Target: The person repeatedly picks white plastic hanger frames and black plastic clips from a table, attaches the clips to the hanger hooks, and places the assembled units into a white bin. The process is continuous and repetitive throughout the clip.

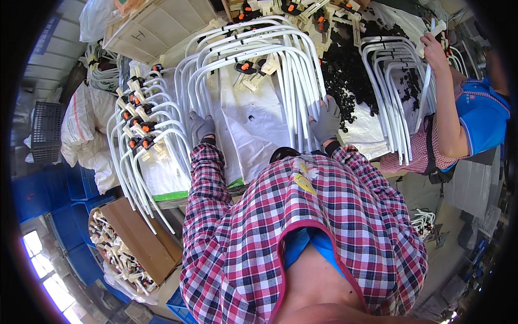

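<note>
A stack of white U-shaped bent tubes (253, 46) lies on the table in front of me, their curved ends pointing away. My left hand (202, 126), in a grey glove, is closed at the left legs of the stack. On the opposite side, my right hand (327, 121), also gloved, is closed around the right legs. The fingers partly hide which tubes each hand grips. Inside the stack's arch sit cream plastic clamps (250, 81) with orange and black parts. To the left, more bent white tubes (162, 129) carry a row of similar clamps (136, 120).
Small black parts (350, 65) are strewn at the right, beside another tube stack (391, 81). A co-worker (458, 119) in blue holds a white piece there. A cream crate (162, 29) stands at the back left. A cardboard box (140, 237) of clamps sits below left.
</note>
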Motion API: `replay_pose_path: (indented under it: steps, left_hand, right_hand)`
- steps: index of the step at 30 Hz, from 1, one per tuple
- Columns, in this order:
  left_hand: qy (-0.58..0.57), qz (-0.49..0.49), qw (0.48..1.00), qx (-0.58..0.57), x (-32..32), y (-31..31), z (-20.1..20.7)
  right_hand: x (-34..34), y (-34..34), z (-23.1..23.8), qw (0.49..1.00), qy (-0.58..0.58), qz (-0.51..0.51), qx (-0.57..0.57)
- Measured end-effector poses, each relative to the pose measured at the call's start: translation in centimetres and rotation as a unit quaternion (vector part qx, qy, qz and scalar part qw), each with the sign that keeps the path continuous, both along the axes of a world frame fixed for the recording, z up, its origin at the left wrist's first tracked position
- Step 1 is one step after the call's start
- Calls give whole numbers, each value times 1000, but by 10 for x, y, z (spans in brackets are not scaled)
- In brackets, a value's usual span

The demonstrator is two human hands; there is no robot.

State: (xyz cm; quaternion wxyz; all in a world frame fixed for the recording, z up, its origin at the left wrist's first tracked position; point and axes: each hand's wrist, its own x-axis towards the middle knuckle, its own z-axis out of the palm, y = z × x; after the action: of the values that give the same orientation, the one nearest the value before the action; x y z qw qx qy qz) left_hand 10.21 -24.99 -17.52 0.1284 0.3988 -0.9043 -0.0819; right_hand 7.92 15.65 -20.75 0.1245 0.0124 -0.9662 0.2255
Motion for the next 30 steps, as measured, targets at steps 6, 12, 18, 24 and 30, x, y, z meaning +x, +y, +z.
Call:
replay_pose_path:
  steps: [6,12,18,24,30]
  left_hand:
    - [9,-98,995,-29,9,-5,0]
    - [143,-55,987,-44,7,-15,11]
    - [288,-76,939,174,9,-3,54]
    - [395,-336,784,341,22,61,198]
    - [207,-482,851,-12,-11,151,303]
  right_hand:
    - [-29,-4,-16,982,-5,-94,-166]
    - [-35,-1,-24,965,-18,-76,-249]
    - [-19,-3,10,868,-22,-71,-492]
    - [1,66,93,818,54,14,-572]
    - [-10,153,149,860,108,26,-498]
